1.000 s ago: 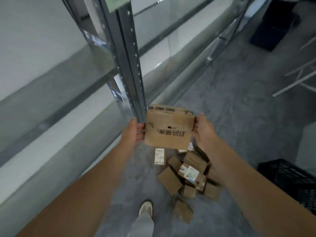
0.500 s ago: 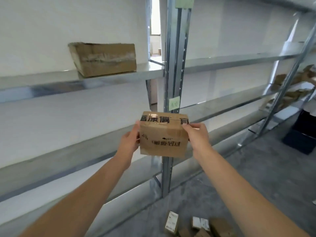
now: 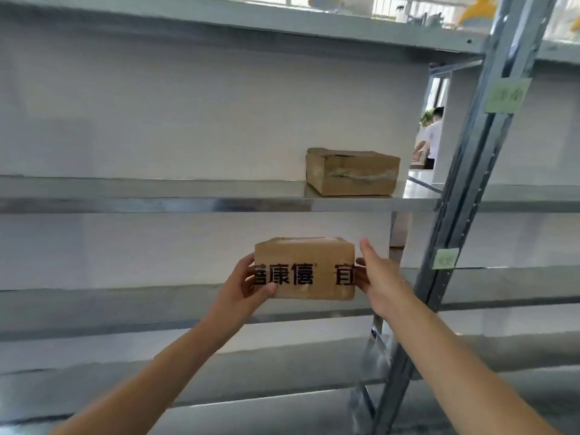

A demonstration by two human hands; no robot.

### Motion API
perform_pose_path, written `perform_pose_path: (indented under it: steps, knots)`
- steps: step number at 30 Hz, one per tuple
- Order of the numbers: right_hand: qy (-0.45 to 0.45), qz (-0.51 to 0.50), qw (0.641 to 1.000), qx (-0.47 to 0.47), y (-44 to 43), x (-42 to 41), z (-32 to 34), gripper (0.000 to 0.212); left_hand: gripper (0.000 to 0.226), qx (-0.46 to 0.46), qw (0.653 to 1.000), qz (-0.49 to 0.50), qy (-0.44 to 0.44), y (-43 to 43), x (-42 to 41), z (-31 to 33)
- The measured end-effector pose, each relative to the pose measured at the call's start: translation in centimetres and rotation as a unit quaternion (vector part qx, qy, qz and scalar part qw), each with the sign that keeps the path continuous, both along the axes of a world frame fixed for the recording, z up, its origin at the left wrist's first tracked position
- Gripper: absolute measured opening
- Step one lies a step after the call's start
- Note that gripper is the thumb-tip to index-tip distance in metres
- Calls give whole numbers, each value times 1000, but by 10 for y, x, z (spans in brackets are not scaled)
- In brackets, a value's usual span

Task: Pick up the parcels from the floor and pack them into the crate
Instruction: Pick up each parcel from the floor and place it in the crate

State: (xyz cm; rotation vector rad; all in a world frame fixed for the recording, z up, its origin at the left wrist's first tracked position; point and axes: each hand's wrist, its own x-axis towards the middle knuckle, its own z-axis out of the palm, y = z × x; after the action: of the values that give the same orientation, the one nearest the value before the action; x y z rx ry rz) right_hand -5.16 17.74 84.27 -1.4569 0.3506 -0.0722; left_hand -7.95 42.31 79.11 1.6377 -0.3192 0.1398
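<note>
I see two bare forearms, uncovered right to the frame edge, one from the lower left, one from the lower right. The left hand [image 3: 241,287] and right hand [image 3: 381,285] are bare too.

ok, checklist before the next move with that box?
1. Grip of left hand on printed cardboard box: ok, thumb across the front.
2. Grip of right hand on the opposite end: ok.
3. Box level: ok.
4. Clearance from taped cardboard box on the steel shelf above: ok, well apart.
5. Target crate located: not ok, out of view.
6. Path to it free: cannot tell.
</note>
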Motion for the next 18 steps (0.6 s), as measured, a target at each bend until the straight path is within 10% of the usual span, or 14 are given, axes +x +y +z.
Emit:
perform_pose_path:
  steps: [8,18]
  knots:
    - [-62,137,987,-49,177,-4,1,22,51,-71,991,114,11,164,-42,0]
    - [-85,334,935,-87,399,-27,-50,50,51,-122,960,247,52,373,-137,-45]
